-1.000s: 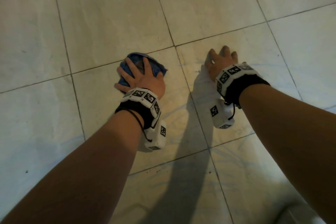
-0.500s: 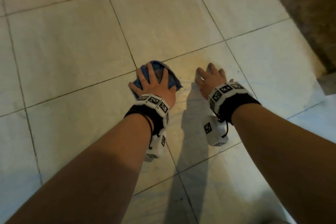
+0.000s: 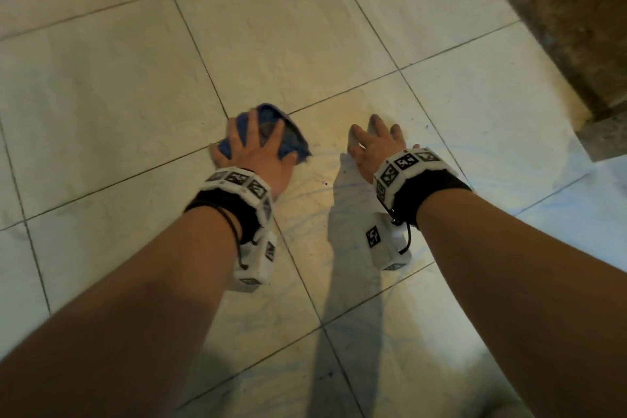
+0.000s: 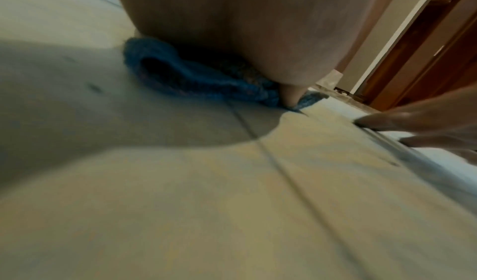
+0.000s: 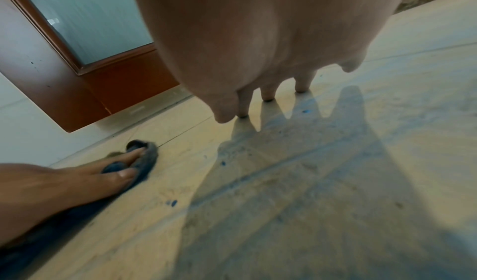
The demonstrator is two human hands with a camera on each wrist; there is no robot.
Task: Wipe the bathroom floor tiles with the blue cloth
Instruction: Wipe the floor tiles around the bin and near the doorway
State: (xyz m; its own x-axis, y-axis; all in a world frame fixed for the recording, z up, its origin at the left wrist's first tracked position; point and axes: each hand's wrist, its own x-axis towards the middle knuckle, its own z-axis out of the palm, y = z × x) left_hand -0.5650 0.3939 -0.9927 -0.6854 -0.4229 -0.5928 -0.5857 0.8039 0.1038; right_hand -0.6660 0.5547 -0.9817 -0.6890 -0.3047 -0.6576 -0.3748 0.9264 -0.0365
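The blue cloth (image 3: 294,142) lies bunched on the pale floor tiles (image 3: 288,44), at a crossing of grout lines. My left hand (image 3: 258,153) presses down on it with spread, straight fingers. In the left wrist view the cloth (image 4: 167,74) bulges out from under the palm. My right hand (image 3: 373,142) is beside it on the right, fingers straight, holding nothing. Its fingertips (image 5: 268,95) touch the tile. The right wrist view also shows the left hand (image 5: 77,182) on the cloth (image 5: 148,157).
A rough brown raised edge (image 3: 559,10) runs along the upper right. A brown wooden door with frosted glass (image 5: 103,80) stands beyond the cloth. Small blue lint specks (image 5: 173,202) and bluish smears mark the tile between and in front of my hands.
My left hand has slid the cloth to the right, from left of the grout crossing onto it. The head view has shifted, bringing the brown edge into sight. The right hand stays on the floor.
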